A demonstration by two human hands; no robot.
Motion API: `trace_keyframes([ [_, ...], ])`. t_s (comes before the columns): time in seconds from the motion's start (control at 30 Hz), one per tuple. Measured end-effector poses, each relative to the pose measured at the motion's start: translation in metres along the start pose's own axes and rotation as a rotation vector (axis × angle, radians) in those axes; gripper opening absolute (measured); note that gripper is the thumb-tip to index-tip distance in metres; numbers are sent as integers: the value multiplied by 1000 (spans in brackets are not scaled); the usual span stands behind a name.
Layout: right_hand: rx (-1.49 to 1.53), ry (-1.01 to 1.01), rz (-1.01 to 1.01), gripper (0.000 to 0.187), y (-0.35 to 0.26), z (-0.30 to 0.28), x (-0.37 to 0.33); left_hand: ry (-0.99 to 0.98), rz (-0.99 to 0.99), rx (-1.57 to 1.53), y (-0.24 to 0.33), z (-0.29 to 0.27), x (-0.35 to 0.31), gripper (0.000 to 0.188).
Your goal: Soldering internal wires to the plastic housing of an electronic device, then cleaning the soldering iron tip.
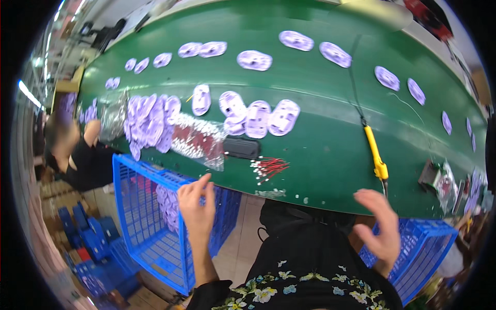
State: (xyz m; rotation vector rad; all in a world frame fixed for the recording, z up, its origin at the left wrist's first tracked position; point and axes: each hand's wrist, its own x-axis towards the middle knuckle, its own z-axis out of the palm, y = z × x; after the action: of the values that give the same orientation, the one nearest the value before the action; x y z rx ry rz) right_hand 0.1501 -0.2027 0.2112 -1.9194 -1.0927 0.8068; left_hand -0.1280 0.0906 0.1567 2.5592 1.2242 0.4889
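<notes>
My left hand (pixel 197 207) is raised over the near edge of the green table, with fingers apart and nothing visible in it. It is nearest to a clear bag (pixel 194 135) of white-ended red wires. Past the table edge on the other side, my right hand (pixel 381 228) is open, its thumb spread from the fingers. The yellow electric screwdriver (pixel 375 150) lies just beyond it, cord trailing. Between the hands, a small bunch of red wires with white connectors (pixel 267 168) rests beside a black block (pixel 242 148). Several purple oval plastic parts (pixel 257 119) lie behind that block.
A heap of purple parts (pixel 150 121) is at left, and more are spaced along the far side of the green table (pixel 320 150). Blue crates (pixel 150 175) stand below the near edge. Another person (pixel 77 155) sits at the far left.
</notes>
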Motion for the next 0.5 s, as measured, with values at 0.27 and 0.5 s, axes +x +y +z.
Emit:
trace_keyframes([
  [0.27,-166,-37,-150,53,-27,118,131,119,107,72,-102,-45,62,41],
  [0.5,-211,43,-153,46,-45,107,183,250,77,14,-134,6,110,22],
])
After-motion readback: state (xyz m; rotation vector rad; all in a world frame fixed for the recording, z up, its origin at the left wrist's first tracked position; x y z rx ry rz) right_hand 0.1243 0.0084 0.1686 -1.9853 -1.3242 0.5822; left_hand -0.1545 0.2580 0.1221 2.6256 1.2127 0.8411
